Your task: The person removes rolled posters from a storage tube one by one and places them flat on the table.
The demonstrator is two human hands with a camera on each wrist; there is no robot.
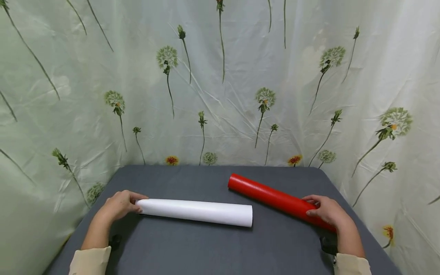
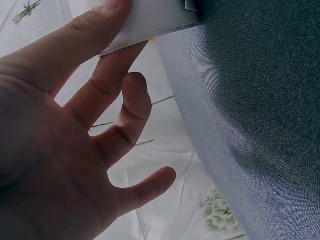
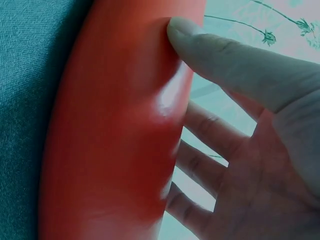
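Observation:
A white roll [image 1: 196,211] lies nearly level across the left and middle of the table. My left hand [image 1: 121,205] pinches its left end between thumb and fingers; in the left wrist view the thumb [image 2: 95,30] lies over the white roll's edge [image 2: 150,22], and the other fingers spread below it. To the right, a red roll [image 1: 275,194] lies slanted, its far end toward the table's back middle. My right hand [image 1: 326,209] grips it near its close end. In the right wrist view the thumb [image 3: 200,45] presses into the red surface [image 3: 115,125], with the fingers behind it.
A dark grey cloth covers the table [image 1: 192,252]. Behind it and at both sides hangs a pale curtain [image 1: 220,126] printed with dandelions, close to the table's edges. A dark strap [image 1: 329,246] circles the right wrist.

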